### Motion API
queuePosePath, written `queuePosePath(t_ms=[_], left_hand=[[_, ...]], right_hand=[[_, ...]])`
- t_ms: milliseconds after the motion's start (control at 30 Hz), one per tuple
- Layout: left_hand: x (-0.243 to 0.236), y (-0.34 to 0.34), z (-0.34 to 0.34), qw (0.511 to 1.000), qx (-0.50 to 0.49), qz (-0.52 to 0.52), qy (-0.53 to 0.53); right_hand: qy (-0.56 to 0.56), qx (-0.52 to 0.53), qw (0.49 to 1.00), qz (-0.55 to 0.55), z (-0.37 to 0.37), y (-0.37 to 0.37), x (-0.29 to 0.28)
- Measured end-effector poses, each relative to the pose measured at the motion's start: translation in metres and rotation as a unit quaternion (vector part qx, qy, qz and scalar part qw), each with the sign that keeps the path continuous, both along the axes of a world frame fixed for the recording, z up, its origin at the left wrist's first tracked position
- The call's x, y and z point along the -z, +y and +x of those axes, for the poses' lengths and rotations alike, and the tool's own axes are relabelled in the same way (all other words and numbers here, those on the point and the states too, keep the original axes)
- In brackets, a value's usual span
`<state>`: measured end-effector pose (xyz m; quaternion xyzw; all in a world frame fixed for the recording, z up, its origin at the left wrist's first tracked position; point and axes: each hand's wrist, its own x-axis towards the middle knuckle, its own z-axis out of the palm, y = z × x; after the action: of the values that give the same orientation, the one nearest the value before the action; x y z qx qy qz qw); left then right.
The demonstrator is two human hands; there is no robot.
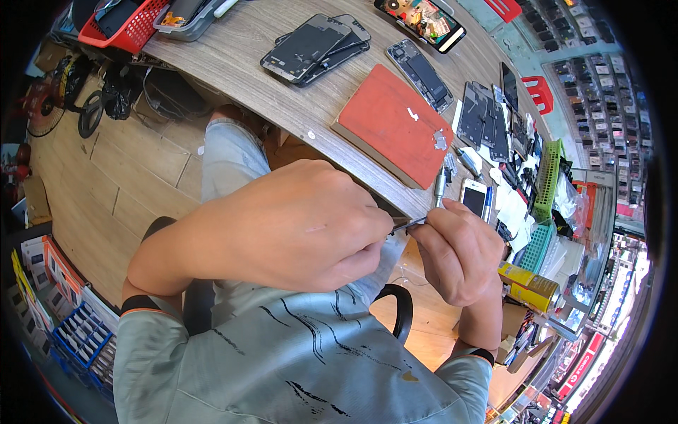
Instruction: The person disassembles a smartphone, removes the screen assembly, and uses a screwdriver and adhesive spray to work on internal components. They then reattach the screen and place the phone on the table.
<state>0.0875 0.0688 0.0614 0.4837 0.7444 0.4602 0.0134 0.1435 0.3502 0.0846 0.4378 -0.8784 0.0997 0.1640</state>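
Both hands meet just in front of the bench (233, 53) edge, above the lap, so the work sits close under the eyes. The left hand (304, 226) is curled shut, fingers folded inward around something it hides — what it holds I cannot tell. The right hand (459, 251) is pinched narrow on a thin metal tool (409, 223), its tip reaching toward the left hand's fingers; the grip is short and near the point, which suits fine, steady work. A slim screwdriver (440, 185) stands just beside the right hand at the bench edge, within easy reach. Beyond it lies a red pad (392, 124) with a few small bits resting on it — likely kept there so they do not roll off. Farther back, dismantled phones (314, 46) and an opened phone (422, 74) lie flat, screens and backs spread apart. A green basket (547, 180) of small items stands to the right, and a red basket (131, 25) sits at the far left
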Motion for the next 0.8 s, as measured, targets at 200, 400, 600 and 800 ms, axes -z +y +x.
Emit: queuePosePath(t_ms=[200, 400, 600, 800], left_hand=[[0.003, 0.0, 0.001, 1.0, 0.004, 0.007, -0.01], [0.001, -0.001, 0.0, 1.0, 0.008, -0.003, -0.018], [0.001, -0.001, 0.001, 1.0, 0.003, 0.003, -0.02], [0.003, 0.0, 0.0, 1.0, 0.003, 0.011, -0.023]], right_hand=[[-0.004, -0.001, 1.0, -0.002, -0.001, 0.0, 0.001], [-0.01, 0.001, 1.0, -0.012, 0.0, 0.001, 0.005], [-0.006, 0.008, 1.0, -0.018, 0.002, 0.004, 0.003], [0.004, 0.015, 1.0, -0.011, 0.003, 0.004, 0.004]])
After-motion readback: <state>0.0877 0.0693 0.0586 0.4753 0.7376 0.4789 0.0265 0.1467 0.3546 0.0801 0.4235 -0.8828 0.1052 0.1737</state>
